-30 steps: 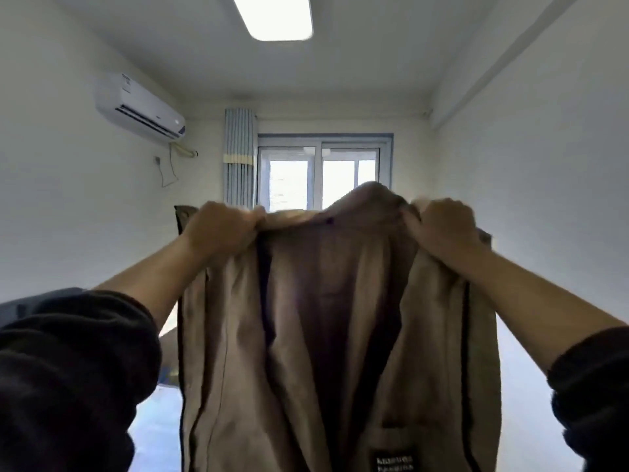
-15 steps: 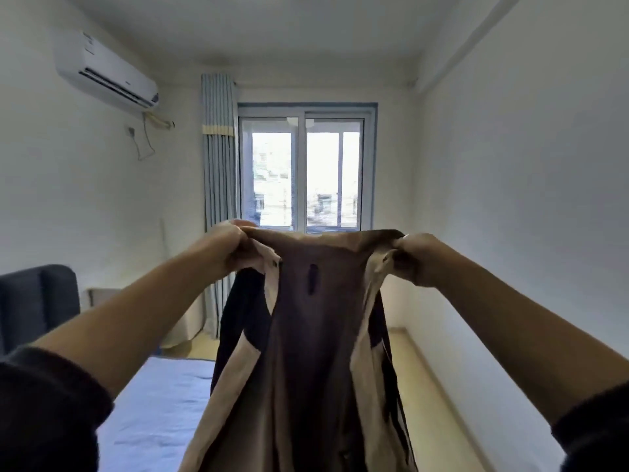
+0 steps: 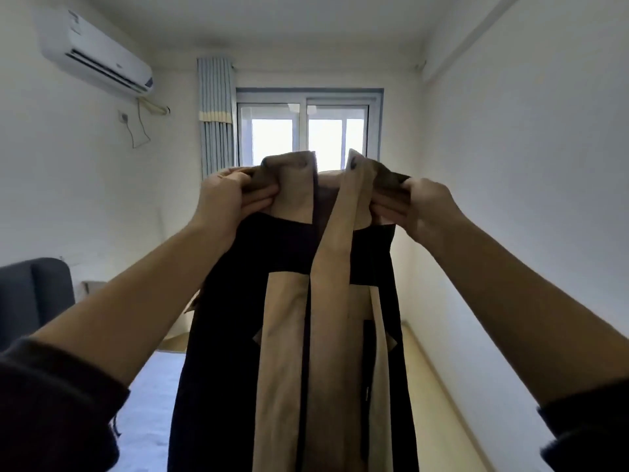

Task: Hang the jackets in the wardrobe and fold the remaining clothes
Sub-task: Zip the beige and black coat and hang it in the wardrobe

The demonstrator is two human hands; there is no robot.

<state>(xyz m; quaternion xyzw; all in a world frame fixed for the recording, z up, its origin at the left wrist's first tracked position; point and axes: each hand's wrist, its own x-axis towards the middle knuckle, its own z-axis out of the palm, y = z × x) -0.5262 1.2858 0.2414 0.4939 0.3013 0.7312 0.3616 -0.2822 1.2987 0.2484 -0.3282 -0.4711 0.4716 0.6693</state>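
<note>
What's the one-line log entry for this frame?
jacket: tan-and-navy, hanging open | left hand: grips collar | right hand: grips collar | status: not yet hung

Closed the jacket [image 3: 289,335] since a second ago: no longer spread with tan lining outward, now showing dark panels beside tan front strips. Brought left grip [image 3: 228,199] and right grip [image 3: 425,209] slightly nearer, each pinching an upturned collar half. Lifted higher against the window [image 3: 272,137] than half a second ago.
</note>
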